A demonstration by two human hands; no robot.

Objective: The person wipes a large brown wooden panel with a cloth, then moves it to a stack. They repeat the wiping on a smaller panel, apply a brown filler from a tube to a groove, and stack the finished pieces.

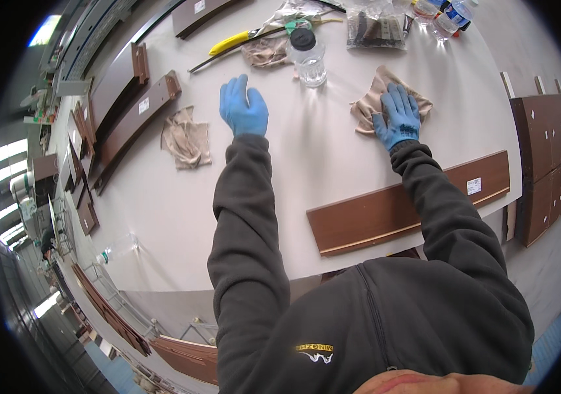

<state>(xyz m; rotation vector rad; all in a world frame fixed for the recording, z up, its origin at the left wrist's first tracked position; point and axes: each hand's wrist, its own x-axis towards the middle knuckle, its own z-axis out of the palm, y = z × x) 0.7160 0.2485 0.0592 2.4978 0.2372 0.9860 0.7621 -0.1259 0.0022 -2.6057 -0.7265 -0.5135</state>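
Observation:
My right hand [399, 117], in a blue glove, lies spread flat on a beige cloth [364, 110] on the white table. My left hand [244, 109], gloved in the same blue, is raised with its fingers stretched out and nothing in it. A second crumpled beige cloth [186, 139] lies to the left of that hand. Beyond and between the hands stands a clear bottle [311, 65] with a black cap. Under my right forearm runs a brown panel [366, 220] with a white label, near the table's front edge.
Long brown boards [133, 125] lie along the table's left side. A yellow-handled tool [229, 43] rests at the back beside another rag [267, 52]. Water bottles [450, 20] and a plastic bag of dark parts [376, 30] are at the back right. Stacked brown panels [549, 141] stand beyond the right edge.

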